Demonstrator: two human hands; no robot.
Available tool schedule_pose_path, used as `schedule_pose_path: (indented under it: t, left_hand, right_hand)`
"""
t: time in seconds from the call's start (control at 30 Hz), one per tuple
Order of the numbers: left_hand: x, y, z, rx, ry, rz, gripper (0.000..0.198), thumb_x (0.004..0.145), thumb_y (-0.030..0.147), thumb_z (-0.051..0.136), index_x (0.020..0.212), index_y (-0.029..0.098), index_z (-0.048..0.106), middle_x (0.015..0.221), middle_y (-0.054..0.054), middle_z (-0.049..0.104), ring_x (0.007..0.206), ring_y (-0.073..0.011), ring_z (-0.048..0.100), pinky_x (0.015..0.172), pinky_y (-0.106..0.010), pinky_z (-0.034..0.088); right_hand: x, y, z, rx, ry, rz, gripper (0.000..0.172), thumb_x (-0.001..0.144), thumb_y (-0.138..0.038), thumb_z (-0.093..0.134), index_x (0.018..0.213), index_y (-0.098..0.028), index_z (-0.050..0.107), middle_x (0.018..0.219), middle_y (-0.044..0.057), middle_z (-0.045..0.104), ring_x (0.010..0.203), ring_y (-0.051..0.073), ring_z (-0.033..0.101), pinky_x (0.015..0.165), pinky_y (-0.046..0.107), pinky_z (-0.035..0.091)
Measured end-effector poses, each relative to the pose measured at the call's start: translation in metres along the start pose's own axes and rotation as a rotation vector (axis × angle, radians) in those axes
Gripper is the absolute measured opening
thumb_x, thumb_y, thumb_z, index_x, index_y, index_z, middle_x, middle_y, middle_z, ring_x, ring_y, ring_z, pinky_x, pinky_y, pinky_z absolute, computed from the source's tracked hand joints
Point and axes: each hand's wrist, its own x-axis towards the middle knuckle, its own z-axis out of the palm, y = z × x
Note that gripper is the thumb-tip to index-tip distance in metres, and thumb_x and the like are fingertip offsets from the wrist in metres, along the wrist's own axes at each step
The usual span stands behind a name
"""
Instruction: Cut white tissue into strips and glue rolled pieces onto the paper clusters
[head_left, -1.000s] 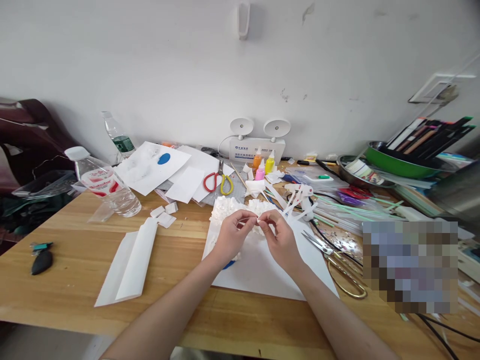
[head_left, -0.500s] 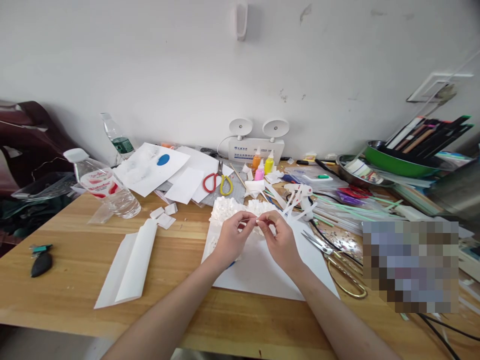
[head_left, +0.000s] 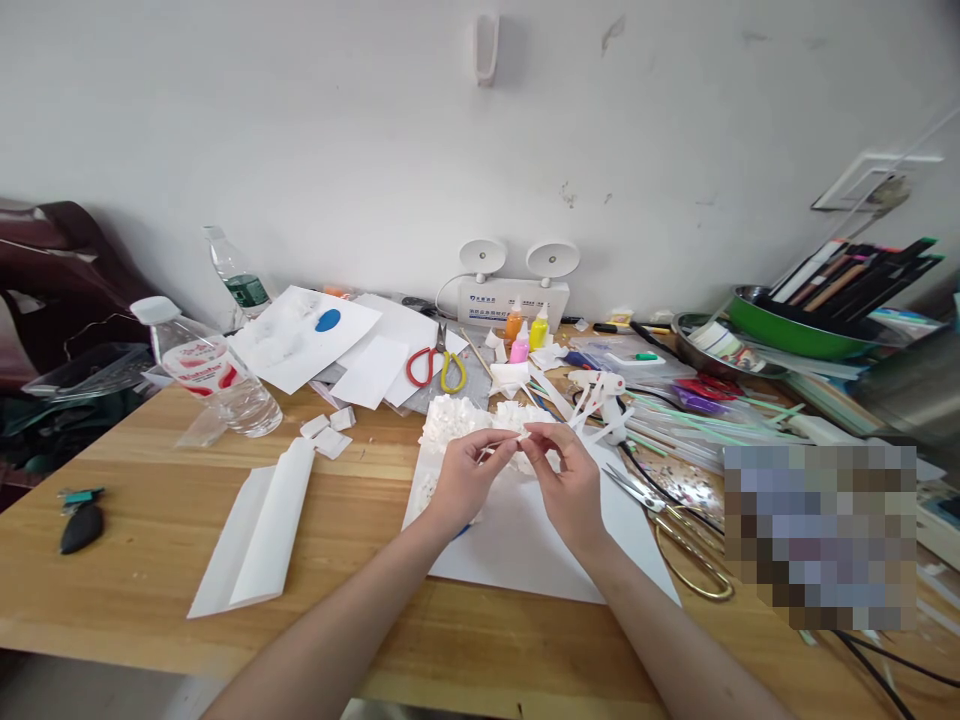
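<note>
Your left hand (head_left: pixel 466 482) and right hand (head_left: pixel 568 488): both grips pinched on one small white scrap (head_left: pixel 523 437), held over the white paper sheet (head_left: pixel 525 550); apparent step, shaping; next move likely wants light, even pressure.

Two hands (head_left: pixel 471 477) — three small squeeze bottles (head_left: pixel 520 349)

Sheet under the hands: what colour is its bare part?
The sheet is plain white there, best seen in the head view.
</note>
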Motion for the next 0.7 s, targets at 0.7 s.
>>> schedule_pose_path:
  t: [0.7]
  left_hand:
    - [0.0031,-0.0081,-0.0005,0.001,0.013,0.048,0.014,0.077,0.029,0.054,0.08,0.016,0.061,0.08,-0.004,0.062,0.075,-0.0143,0.056,0.068,-0.025,0.044]
  right_hand:
    - [0.0027,0.0037,0.0009,0.148,-0.26,0.005,0.005,0.086,-0.022,0.045,0.085,-0.02,0.049,0.08,0.002,0.05,0.076,0.015,0.049,0.067,0.028,0.041]
